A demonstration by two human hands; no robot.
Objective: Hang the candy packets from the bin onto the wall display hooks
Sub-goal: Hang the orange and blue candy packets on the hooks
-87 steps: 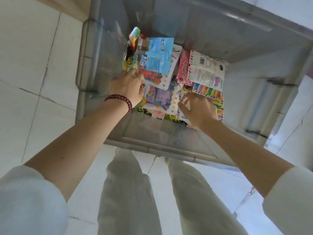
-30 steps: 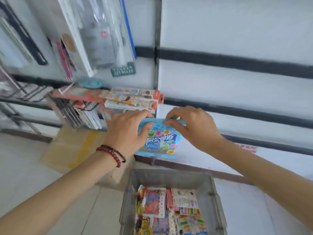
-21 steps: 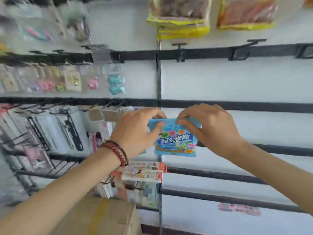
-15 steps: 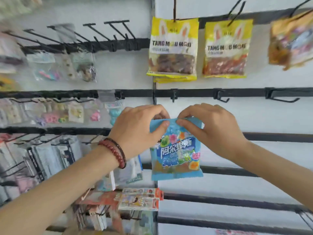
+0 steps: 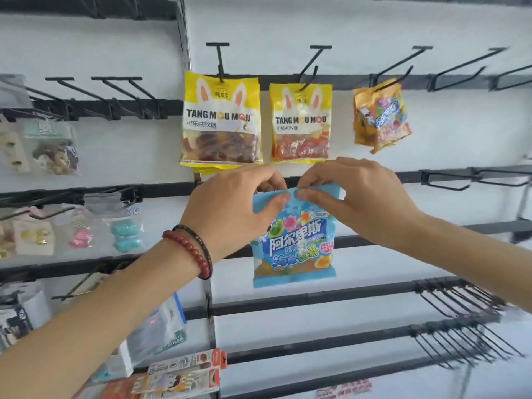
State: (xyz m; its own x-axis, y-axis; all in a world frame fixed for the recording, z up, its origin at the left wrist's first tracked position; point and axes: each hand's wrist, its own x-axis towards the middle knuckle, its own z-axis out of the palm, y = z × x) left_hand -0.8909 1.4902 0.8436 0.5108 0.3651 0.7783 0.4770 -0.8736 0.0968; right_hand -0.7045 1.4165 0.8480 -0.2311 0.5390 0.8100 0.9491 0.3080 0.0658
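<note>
A blue candy packet (image 5: 293,246) hangs upright in front of the white wall display, held by its top edge. My left hand (image 5: 230,203) pinches the packet's top left corner and my right hand (image 5: 354,197) pinches the top right. The packet's top sits just below a black rail (image 5: 408,177). Above it two yellow candy packets (image 5: 221,119) (image 5: 300,122) hang on black hooks (image 5: 220,61). An orange candy packet (image 5: 380,116) hangs tilted on a hook to their right. The bin is out of view.
Bare black hooks (image 5: 472,64) stick out at the upper right, and more (image 5: 460,306) at the lower right. Small accessory packs (image 5: 123,234) hang on the left panel. Boxed items (image 5: 184,372) lie at the bottom centre.
I have lifted the blue packet out of the bin and raised it with both hands up the wall. My view rose from the bin to the hooks holding the yellow packets.
</note>
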